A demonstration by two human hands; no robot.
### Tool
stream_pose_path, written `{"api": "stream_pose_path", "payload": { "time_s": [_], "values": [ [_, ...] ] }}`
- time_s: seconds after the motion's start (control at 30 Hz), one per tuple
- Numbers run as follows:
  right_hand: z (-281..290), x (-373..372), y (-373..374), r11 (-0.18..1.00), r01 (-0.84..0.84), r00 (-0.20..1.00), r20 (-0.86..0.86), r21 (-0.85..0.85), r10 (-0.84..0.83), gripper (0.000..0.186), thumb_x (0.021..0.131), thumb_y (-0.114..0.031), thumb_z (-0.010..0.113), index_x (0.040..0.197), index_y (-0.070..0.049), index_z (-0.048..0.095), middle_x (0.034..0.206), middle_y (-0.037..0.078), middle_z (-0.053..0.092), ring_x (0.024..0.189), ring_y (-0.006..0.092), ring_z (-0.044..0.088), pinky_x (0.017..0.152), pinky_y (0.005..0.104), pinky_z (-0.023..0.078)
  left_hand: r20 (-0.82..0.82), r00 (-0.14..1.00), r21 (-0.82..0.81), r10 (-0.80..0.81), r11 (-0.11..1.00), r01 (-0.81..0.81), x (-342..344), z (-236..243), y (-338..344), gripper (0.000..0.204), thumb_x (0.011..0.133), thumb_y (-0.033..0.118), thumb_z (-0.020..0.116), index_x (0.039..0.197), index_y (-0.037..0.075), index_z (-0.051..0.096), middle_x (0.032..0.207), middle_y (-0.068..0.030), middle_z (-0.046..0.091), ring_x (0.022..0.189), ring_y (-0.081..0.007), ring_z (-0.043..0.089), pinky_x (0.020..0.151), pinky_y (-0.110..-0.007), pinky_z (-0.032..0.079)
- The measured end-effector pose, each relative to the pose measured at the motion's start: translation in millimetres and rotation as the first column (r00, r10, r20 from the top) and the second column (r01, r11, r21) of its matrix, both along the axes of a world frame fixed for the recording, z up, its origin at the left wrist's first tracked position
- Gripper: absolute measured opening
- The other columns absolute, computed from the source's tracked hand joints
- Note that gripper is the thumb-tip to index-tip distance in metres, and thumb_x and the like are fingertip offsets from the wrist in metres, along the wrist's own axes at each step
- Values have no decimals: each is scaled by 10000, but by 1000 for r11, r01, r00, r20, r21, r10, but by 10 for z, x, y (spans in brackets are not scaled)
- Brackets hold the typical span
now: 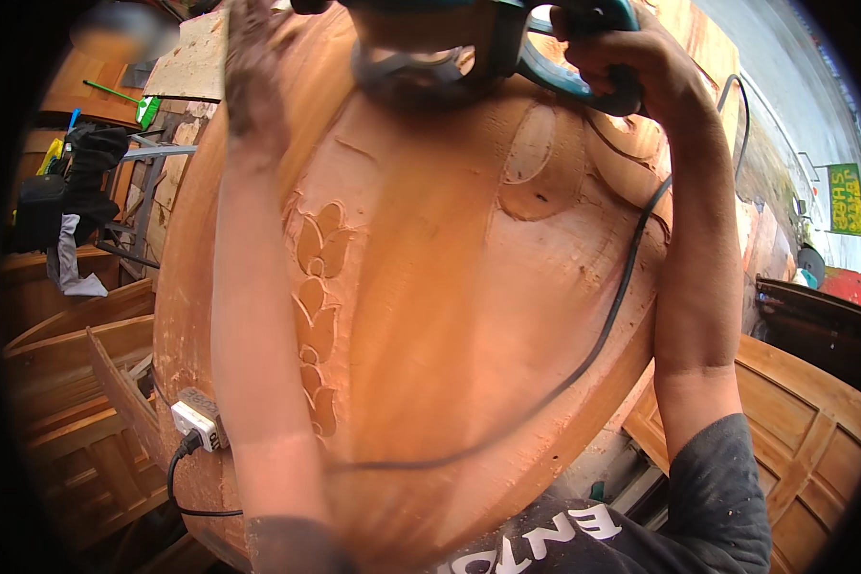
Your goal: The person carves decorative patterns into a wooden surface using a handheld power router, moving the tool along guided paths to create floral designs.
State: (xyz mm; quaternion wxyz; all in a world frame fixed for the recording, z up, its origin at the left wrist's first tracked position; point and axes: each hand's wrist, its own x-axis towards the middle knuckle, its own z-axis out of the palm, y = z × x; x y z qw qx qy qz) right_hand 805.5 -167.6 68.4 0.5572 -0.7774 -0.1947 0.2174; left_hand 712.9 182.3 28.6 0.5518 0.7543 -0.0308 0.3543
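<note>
A large curved wooden panel [421, 277] lies before me, with carved tulip-like shapes [318, 311] in relief on its left and rounded cut outlines on its right. My right hand [631, 57] grips the loop handle of a teal and black router [430, 38], whose body is partly cut off by the top edge. The router's dark round base is over the far part of the panel. At the upper left, my left hand [255, 86] is smeared by motion near the panel's left side. Its fingers cannot be made out.
A black cable [607, 325] loops across the panel. A white socket block [196, 421] with a plug sits at its left edge. Wooden door panels [804, 421] lean at the right, and more wooden pieces [77, 383] stand at the left. A green broom [146, 112] lies at the far left.
</note>
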Motion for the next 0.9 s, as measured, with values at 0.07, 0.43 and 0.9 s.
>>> {"api": "stream_pose_path", "payload": {
  "time_s": [0.07, 0.43, 0.9],
  "values": [
    [29, -23, 31, 992, -26, 995, -89, 121, 37, 368, 699, -56, 730, 1061, -23, 669, 778, 55, 630, 642, 136, 597, 543, 297, 480, -13, 989, -170, -146, 975, 142, 286, -166, 13, 397, 1092, 339, 511, 1402, 96, 561, 1322, -77, 627, 1169, -174, 632, 1016, -340, 485],
    [19, -70, -12, 977, 2, 982, -187, 213, 39, 567, 690, 18, 698, 1254, -24, 650, 858, 27, 598, 625, 119, 549, 526, 273, 439, 97, 954, -396, -283, 868, 298, 564, -276, -16, 331, 1082, 325, 537, 1318, 101, 598, 1229, -47, 647, 1114, -152, 638, 1005, -346, 495],
    [-42, -255, 123, 978, -42, 998, 43, 205, 34, 444, 762, -79, 643, 1189, 41, 623, 788, 32, 542, 552, 99, 481, 524, 264, 389, 161, 935, -474, -316, 807, 354, 530, -295, -5, 256, 1070, 308, 571, 1211, 109, 646, 1110, -9, 673, 1045, -123, 646, 991, -353, 508]
  ]
}}
